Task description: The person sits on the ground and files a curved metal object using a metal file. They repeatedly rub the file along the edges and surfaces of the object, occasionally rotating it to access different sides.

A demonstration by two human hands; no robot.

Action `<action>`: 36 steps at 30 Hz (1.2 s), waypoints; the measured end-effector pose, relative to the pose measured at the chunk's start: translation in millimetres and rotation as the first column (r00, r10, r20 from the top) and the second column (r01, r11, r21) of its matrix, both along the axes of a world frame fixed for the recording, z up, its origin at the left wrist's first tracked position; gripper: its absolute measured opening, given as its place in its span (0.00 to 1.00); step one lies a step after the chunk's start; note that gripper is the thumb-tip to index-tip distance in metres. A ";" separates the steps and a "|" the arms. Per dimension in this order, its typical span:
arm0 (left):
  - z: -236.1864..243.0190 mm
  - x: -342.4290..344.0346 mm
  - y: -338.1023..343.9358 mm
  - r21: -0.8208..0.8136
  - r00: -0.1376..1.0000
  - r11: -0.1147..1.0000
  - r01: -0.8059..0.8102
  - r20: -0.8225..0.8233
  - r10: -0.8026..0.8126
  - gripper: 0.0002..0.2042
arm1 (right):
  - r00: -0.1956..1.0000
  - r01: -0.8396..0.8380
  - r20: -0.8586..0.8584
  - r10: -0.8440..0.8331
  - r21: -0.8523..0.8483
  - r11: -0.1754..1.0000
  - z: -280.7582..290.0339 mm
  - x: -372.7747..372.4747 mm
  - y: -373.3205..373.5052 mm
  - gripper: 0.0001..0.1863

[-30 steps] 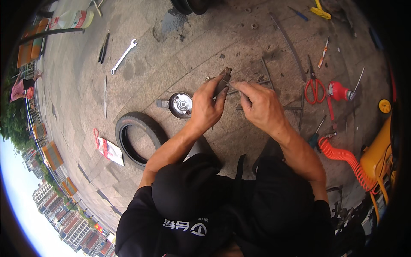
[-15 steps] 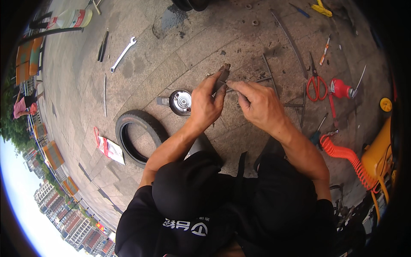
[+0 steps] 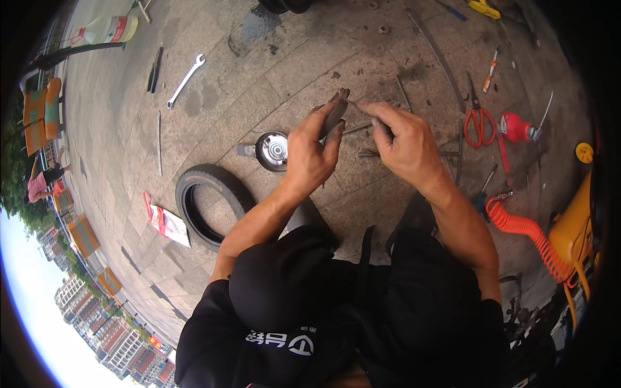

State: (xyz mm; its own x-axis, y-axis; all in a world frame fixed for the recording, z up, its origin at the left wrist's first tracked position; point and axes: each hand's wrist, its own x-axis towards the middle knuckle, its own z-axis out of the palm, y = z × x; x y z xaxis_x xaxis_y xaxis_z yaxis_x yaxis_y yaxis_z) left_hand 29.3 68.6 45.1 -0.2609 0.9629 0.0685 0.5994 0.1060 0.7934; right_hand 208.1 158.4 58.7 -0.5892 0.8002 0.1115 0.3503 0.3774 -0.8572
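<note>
My left hand [image 3: 312, 151] is closed on a dark, flat, curved piece [image 3: 334, 116], held upright between thumb and fingers. My right hand [image 3: 402, 142] is curled just right of it, forefinger toward the piece's upper end; a thin, small thing seems to be at its fingertips, too small to make out. Beyond my hands, dark metal rods [image 3: 441, 154] lie on the paving. Left of my left hand sits a round silver-and-black hub part [image 3: 274, 152] with an arm. A black tyre [image 3: 226, 189] lies nearer my left forearm.
Around me on the paving [image 3: 129, 161] lie a spanner [image 3: 186, 81], pliers [image 3: 154, 69], red scissors [image 3: 480, 129], a red can [image 3: 515, 127] and a red-white bag [image 3: 169, 224]. At right stands a yellow compressor [image 3: 569, 226] with orange coiled hose [image 3: 530, 239]. A person [image 3: 40, 183] is far left.
My right hand has moved up and slightly right, its fingertips higher beside the dark piece. My left hand has shifted only slightly, still holding the piece. The distant person has moved a little.
</note>
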 end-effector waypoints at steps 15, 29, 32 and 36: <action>3.3 0.4 -0.2 0.074 0.998 0.997 0.014 -0.062 -0.010 0.15 | 0.998 -0.051 0.047 0.046 0.106 0.993 4.1 1.7 -3.3 0.17; 0.3 1.3 -0.1 0.041 1.000 0.999 0.008 -0.004 -0.008 0.15 | 0.999 -0.009 0.033 0.007 0.075 0.997 2.2 0.5 -6.7 0.18; 0.8 1.4 0.4 -0.002 0.998 1.000 -0.007 0.064 0.007 0.15 | 0.995 -0.091 0.037 0.088 0.099 0.991 2.7 0.1 -8.4 0.17; 1.0 1.4 0.2 -0.031 0.995 0.999 -0.017 0.097 0.020 0.15 | 0.998 -0.051 0.046 0.047 0.094 0.994 3.2 -0.3 -7.6 0.17</action>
State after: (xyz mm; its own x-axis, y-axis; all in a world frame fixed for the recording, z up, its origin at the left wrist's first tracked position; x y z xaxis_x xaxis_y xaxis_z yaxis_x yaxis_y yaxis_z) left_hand 30.7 68.8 46.1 -0.2825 0.9592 0.0131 0.5177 0.1409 0.8439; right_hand 207.8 150.8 62.0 -0.6331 0.7575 0.1594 0.3655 0.4741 -0.8010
